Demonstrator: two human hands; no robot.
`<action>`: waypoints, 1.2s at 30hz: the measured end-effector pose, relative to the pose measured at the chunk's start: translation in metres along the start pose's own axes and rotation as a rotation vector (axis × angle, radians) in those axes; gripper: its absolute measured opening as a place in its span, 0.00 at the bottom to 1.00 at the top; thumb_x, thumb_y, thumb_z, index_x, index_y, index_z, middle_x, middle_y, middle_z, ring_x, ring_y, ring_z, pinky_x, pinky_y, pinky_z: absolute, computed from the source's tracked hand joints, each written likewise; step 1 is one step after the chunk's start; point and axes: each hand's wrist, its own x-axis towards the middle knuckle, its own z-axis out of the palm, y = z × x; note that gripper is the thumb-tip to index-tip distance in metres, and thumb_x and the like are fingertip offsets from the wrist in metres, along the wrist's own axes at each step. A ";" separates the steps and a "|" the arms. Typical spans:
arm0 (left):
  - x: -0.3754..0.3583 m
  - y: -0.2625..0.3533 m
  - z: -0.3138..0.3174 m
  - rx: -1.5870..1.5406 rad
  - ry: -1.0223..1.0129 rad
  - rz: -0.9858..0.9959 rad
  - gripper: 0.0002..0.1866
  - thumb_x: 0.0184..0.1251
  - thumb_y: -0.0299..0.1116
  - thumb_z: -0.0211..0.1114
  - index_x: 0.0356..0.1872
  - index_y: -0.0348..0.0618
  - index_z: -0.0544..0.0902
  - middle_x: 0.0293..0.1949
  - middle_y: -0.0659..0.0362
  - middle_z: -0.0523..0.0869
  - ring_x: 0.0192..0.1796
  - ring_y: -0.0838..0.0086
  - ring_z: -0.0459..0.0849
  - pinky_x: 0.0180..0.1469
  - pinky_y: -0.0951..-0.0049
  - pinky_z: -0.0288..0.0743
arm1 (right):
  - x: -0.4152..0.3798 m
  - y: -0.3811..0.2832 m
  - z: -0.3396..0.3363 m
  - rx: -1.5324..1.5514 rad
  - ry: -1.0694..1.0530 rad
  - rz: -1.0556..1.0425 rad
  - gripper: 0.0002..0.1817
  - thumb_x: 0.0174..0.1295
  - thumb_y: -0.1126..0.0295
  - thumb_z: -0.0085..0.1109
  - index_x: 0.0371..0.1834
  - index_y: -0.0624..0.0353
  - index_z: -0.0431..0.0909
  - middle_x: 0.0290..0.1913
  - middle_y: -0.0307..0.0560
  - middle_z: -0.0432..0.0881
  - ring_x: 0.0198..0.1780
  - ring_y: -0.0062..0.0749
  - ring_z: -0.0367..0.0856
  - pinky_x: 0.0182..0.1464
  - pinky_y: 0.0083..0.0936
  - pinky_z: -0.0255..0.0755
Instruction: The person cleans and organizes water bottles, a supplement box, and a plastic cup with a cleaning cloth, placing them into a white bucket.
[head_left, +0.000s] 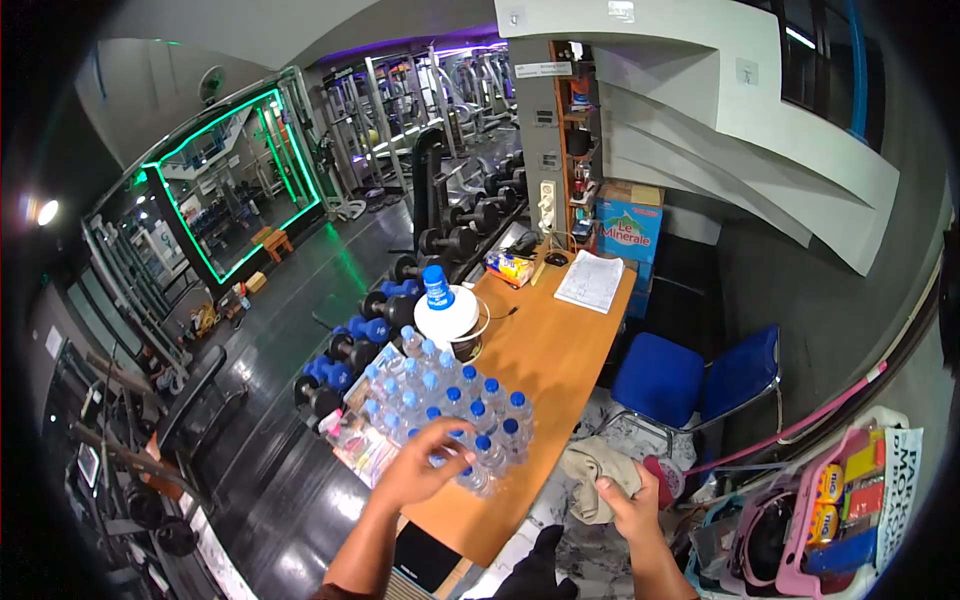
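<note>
Right hand [628, 500] grips cloth [592, 468]; left hand [425, 462] touches bottles [455, 415].

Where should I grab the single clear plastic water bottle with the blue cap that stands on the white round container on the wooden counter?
Grip the clear plastic water bottle with the blue cap around its body just under the cap, coming from above and the near side. It stands upright and alone on the white round container, clear of the cluster of capped bottles under the left hand.
</note>
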 end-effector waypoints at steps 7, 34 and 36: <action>0.200 -0.127 -0.084 0.066 0.234 -0.108 0.36 0.55 0.34 0.79 0.63 0.39 0.70 0.54 0.53 0.79 0.45 0.69 0.84 0.46 0.68 0.80 | 0.079 0.021 0.010 -0.175 0.028 0.119 0.18 0.61 0.70 0.69 0.51 0.69 0.80 0.42 0.42 0.84 0.42 0.21 0.79 0.46 0.22 0.73; 0.408 -0.219 -0.083 -0.457 0.649 -0.036 0.30 0.61 0.43 0.71 0.59 0.35 0.74 0.49 0.54 0.83 0.49 0.69 0.82 0.51 0.68 0.76 | 0.091 0.003 -0.048 -0.386 0.464 0.123 0.15 0.61 0.76 0.66 0.51 0.69 0.80 0.41 0.41 0.84 0.41 0.21 0.79 0.46 0.21 0.73; 0.385 -0.138 -0.051 -0.603 0.369 -0.119 0.24 0.65 0.43 0.64 0.57 0.40 0.75 0.45 0.58 0.83 0.44 0.72 0.82 0.48 0.69 0.77 | 0.083 -0.010 -0.047 -0.381 0.490 0.074 0.15 0.62 0.76 0.65 0.51 0.69 0.79 0.42 0.42 0.83 0.42 0.21 0.78 0.46 0.21 0.72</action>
